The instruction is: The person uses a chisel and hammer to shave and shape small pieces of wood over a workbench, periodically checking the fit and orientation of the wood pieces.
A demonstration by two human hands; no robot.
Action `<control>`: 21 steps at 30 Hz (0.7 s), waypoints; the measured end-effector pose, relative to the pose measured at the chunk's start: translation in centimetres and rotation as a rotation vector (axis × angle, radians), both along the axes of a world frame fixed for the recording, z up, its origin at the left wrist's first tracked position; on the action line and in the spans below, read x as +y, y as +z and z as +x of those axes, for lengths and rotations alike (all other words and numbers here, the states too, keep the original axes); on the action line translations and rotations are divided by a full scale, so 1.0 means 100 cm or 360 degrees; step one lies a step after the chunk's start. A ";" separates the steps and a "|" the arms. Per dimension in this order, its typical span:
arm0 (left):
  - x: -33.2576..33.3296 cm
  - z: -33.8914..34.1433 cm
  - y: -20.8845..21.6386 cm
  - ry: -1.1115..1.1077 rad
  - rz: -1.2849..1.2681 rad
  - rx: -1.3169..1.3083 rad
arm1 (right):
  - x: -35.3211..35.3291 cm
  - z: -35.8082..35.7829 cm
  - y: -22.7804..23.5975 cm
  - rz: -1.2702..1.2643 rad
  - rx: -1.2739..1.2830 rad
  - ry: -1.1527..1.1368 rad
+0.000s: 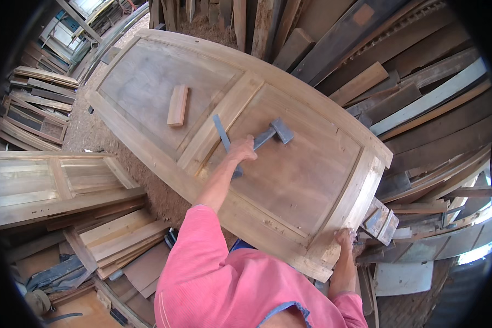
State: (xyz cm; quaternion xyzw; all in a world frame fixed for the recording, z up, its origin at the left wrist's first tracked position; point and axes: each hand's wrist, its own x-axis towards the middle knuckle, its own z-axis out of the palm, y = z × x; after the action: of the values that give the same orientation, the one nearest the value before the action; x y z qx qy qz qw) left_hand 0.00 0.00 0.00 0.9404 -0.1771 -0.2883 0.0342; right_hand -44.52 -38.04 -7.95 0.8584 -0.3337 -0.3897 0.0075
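A large wooden panel door (224, 202) lies flat before me, with two recessed panels in its frame. My left hand (241, 149) reaches onto its middle, fingers curled around the handle of a hammer (281, 131) with a grey block head. Beside that hand a flat blue-grey bar (221, 130) lies across the middle rail, its lower end hidden by the hand and wrist. My right hand (345, 239) is closed at the door's near right end, gripping its edge. A small reddish wood block (178, 106) rests on the far left panel.
Planks and boards (361, 85) lean and lie in heaps behind and right of the door. Another panelled door (54, 186) lies at the left, above stacked offcuts (123, 240). Wood shavings (120, 147) cover the ground between. A worn block (380, 221) sits by the right end.
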 end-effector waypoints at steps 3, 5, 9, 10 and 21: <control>-0.012 -0.025 0.019 0.0028 -0.0238 0.0144 | 0.003 0.006 -0.009 -0.0011 -0.0138 -0.0062; -0.003 -0.063 0.003 0.0225 -0.0432 0.0229 | 0.023 0.029 0.022 0.0268 -0.0272 -0.0425; -0.041 -0.127 0.019 0.0425 -0.0706 0.0400 | 0.061 0.042 -0.010 0.0668 -0.1384 -0.0684; -0.047 -0.146 0.007 0.0403 -0.0740 0.0325 | 0.083 0.058 -0.021 0.0850 -0.1623 -0.0817; -0.012 -0.265 -0.056 0.0071 -0.1311 0.0760 | 0.187 0.141 0.007 0.1994 -0.1296 -0.1923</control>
State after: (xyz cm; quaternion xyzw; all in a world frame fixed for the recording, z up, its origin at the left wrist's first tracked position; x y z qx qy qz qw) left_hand -26.55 -1.19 -5.61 0.7597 -0.2434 -0.4015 0.4500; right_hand -30.37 -19.31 -7.21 0.4591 -0.4277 -0.1073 -0.7712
